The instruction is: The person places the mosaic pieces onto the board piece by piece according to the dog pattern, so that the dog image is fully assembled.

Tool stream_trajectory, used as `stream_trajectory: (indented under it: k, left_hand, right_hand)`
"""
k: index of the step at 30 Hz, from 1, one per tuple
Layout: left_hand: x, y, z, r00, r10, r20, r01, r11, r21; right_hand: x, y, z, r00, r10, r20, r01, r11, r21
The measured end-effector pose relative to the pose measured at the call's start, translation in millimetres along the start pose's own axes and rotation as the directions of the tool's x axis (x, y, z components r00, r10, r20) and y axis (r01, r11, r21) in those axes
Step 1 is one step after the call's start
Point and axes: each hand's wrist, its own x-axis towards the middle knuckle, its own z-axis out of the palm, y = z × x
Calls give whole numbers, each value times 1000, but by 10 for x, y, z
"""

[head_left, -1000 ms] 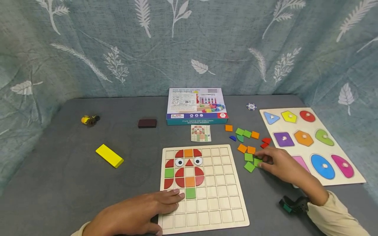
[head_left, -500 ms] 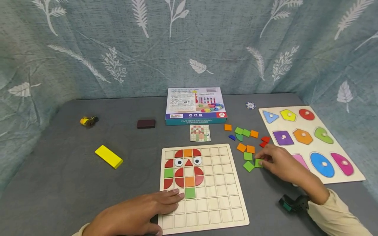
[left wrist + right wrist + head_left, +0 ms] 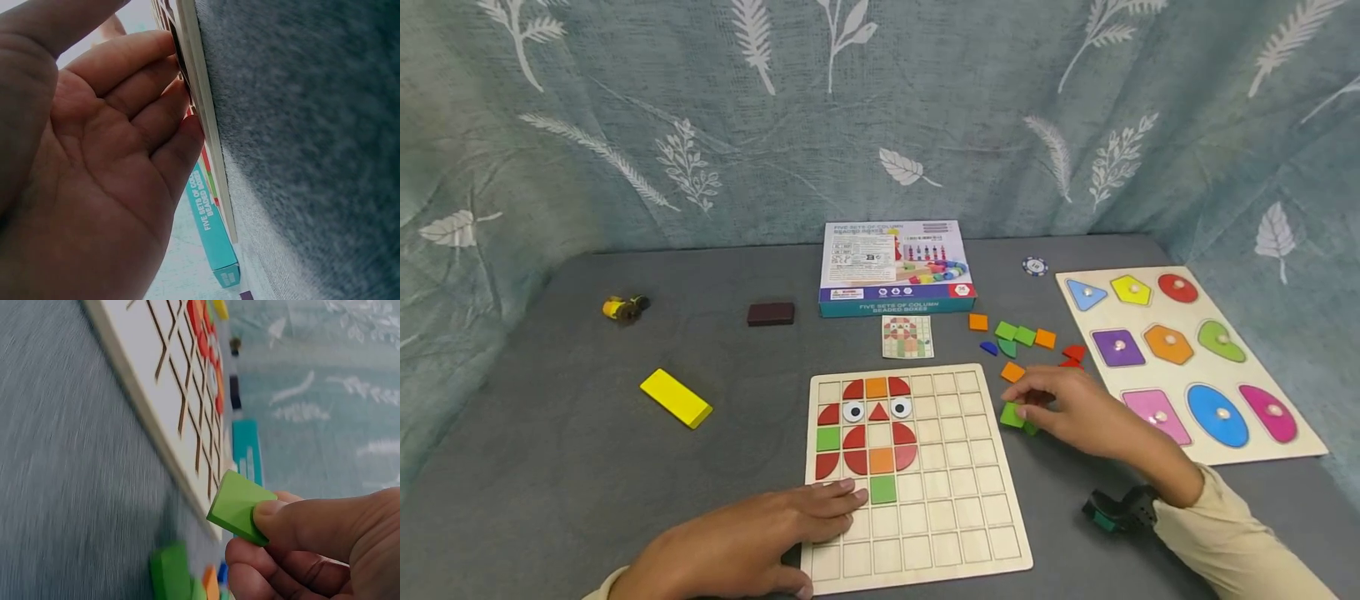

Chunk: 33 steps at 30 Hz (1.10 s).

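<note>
Green tile (image 3: 235, 503) pinched in right grip (image 3: 319, 531), mostly protruding.

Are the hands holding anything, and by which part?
The right hand pinches a green tile near one edge; the left hand holds nothing, resting on the board.

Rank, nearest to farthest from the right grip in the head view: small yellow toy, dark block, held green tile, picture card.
1. Green tile: pinched in the right grip.
2. Picture card: just beyond the gridded board.
3. Dark block: left of the card.
4. Small yellow toy: farther left.
</note>
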Motion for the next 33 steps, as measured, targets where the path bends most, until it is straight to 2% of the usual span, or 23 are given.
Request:
stream_trajectory:
  k: [9,16,22,27,33]
  left_hand:
    - [1,-11,11,1000,13,7,-14,1000,9]
    - [-6,-9,-10,1000,13,18,-12,1000,-15]
    - [-11,-2,-17,1000,-7,16,7,1000,-21]
    - [-13,-1,-18,1000,0,16,1,1000,-28]
    - [-17,-11,-21,999,46,1,-46,999,1]
  right_hand:
    - [172,-239,213,989,-67,132,55,994,92]
    - [321,-430,353,972,-135,192,112,985,128]
    - [436,-548,499,955,-208,213,173,970,172]
    - [491,-644,609,939,-218,267,163,963,214]
    - [531,-758,726,913,-245,325,164,952,258]
